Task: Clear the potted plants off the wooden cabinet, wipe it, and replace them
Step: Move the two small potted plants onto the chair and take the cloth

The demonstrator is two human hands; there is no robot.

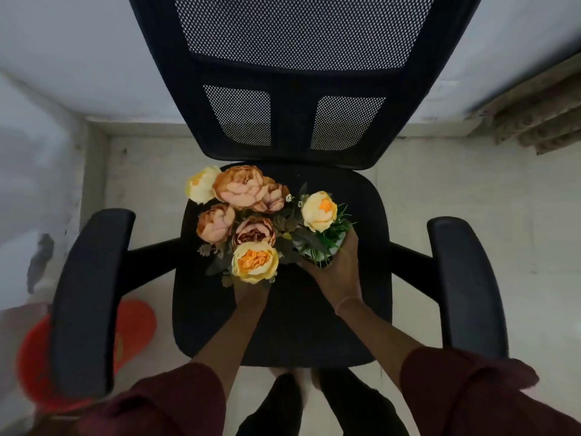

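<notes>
A big bunch of orange, peach and yellow flowers [242, 212] stands over the black seat of an office chair [298, 325]; its pot is hidden under the blooms. My left hand [250, 292] reaches in beneath the front yellow flower and grips that pot. To the right is a small potted plant [323, 240] with thin green leaves and a whitish pot. My right hand [338, 272] is wrapped around this small pot. Both pots sit low at the seat; I cannot tell whether they touch it. The wooden cabinet is out of view.
The chair's mesh backrest [298, 42] rises behind the plants, and black armrests [91, 294] [465, 284] flank the seat. An orange plastic object [135, 322] lies on the pale tiled floor at the left. White walls close in behind.
</notes>
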